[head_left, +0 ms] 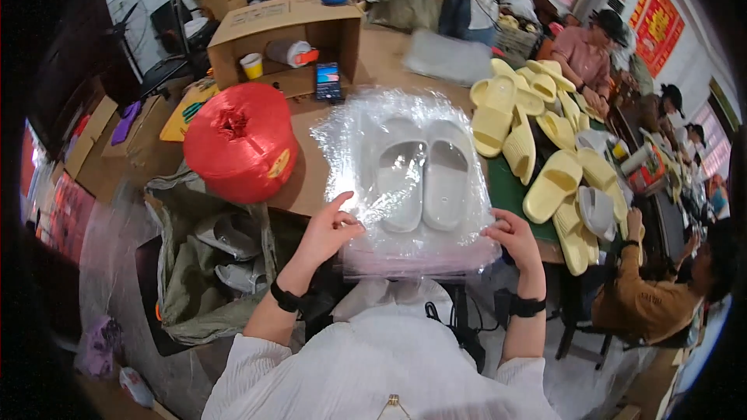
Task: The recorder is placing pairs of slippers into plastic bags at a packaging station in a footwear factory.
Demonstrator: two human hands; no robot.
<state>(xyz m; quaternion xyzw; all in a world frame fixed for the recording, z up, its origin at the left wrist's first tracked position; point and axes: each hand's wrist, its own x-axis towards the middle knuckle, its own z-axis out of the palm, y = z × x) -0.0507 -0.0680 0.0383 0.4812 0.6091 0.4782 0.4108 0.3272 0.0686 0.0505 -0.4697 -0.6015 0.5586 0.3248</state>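
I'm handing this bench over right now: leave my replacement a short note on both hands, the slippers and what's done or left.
Left hand: pinching the near left edge of the clear plastic bag.
Right hand: gripping the bag's near right corner.
Pair of grey slippers: already inside the bag, side by side, flat on the cardboard-covered table.
Done: pair bagged.
Left: near edge of the bag looks not yet closed; pile of yellow slippers on the right lies unbagged.
Red twine spool sits to the left.

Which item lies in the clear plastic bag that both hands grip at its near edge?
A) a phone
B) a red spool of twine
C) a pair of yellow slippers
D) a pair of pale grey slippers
D: the clear plastic bag gripped by the left hand and right hand holds a pair of pale grey slippers side by side.
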